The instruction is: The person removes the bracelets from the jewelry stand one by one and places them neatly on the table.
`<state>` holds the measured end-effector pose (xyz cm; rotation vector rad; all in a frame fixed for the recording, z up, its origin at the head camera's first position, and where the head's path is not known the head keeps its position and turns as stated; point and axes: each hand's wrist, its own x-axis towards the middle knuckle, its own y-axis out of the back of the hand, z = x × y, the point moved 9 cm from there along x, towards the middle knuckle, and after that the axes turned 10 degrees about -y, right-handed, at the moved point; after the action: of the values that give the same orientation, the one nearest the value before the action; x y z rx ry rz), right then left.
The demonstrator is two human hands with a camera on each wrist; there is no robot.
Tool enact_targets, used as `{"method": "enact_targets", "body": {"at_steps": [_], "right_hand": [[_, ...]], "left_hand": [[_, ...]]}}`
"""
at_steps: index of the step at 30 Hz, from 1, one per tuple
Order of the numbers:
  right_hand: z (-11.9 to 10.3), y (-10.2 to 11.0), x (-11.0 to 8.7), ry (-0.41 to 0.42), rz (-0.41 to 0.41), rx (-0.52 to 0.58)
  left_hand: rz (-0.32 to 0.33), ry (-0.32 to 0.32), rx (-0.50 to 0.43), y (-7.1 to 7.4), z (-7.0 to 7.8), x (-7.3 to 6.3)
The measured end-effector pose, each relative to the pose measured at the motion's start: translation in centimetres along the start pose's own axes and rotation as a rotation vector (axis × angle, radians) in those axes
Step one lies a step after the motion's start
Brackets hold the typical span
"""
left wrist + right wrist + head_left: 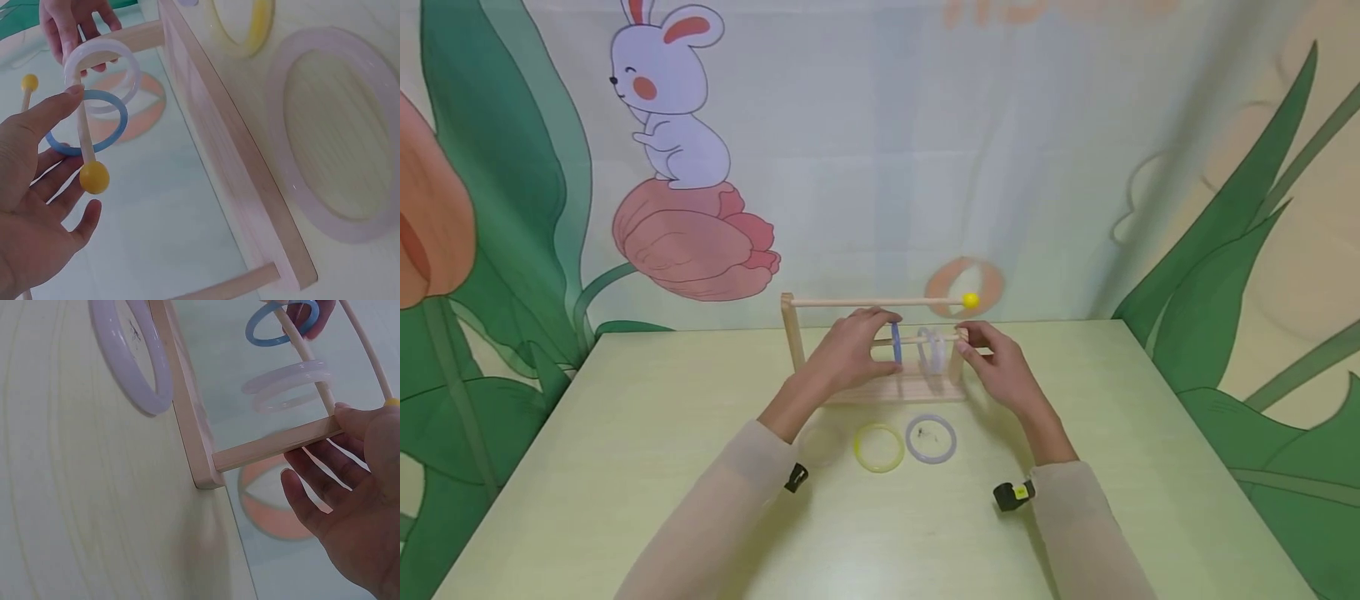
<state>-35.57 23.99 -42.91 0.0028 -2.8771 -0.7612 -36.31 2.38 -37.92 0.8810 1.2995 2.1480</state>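
My left hand (850,350) pinches a blue ring (897,348) between thumb and fingers, with the lower rod of a wooden rack (887,392) running through it. Closer to the right post, pale translucent rings (934,354) hang on that same rod; overlap hides their exact number. My right hand (350,481) holds the top of the short right post (275,445), thumb against the rod's end. A yellow ball (95,177) caps the lower rod's free end, which the left hand hides in the head view.
On the table before the rack lie a yellow ring (878,471), a lilac ring (931,461) and a pale pink ring (279,137). Above the hands runs the upper rod (872,302), tipped with a yellow ball (971,300). A printed curtain (850,167) hangs behind the table.
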Motion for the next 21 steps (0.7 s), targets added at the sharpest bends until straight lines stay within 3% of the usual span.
{"method": "enact_targets", "body": {"at_steps": [21], "right_hand": [[0.2, -0.1, 0.0, -0.01, -0.011, -0.01]], "left_hand": [[0.071, 0.015, -0.133, 1.1, -1.6, -3.8]]}}
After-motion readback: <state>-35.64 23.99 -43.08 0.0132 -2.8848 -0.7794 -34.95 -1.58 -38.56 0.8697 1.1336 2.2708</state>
